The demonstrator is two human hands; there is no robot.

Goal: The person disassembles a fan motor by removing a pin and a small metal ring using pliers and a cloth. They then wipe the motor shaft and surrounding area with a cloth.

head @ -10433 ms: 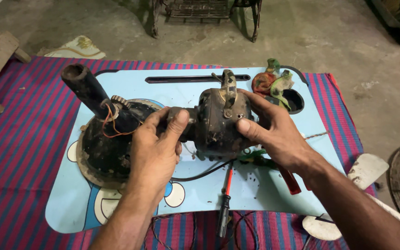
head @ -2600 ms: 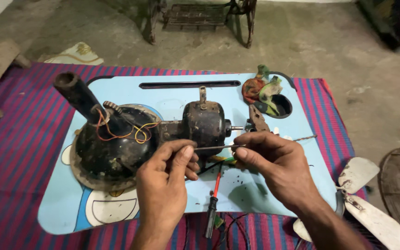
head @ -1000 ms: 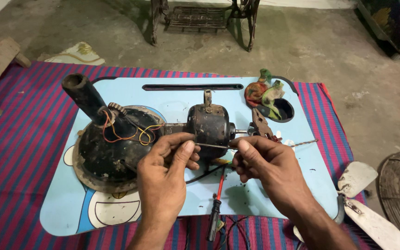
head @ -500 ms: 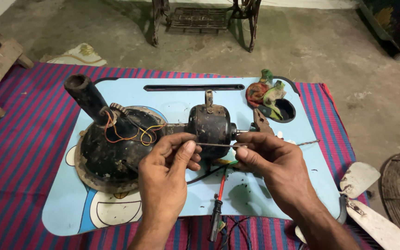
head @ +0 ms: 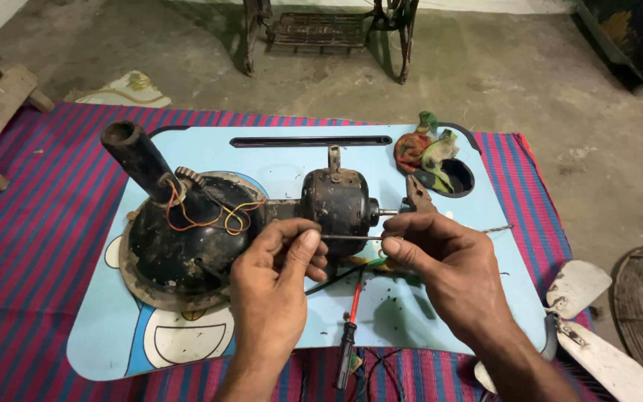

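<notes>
A thin wire [head: 351, 237] stretches between the left hand [head: 277, 286] and right hand [head: 448, 272], each pinching one end, just before the motor [head: 336, 202] on the blue tray [head: 187, 350], whose round cup hole [head: 455, 177] holds rags [head: 422, 149].

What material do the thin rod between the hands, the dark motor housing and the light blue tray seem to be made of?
Thin rod, pinched by the left hand and the right hand: probably metal, grey, straight and very slim.
Motor housing: likely cast metal, dark, dull and grimy, with rusty patches.
Light blue tray: apparently plastic, smooth with a faint sheen, rounded moulded edges and a printed cartoon.
</notes>
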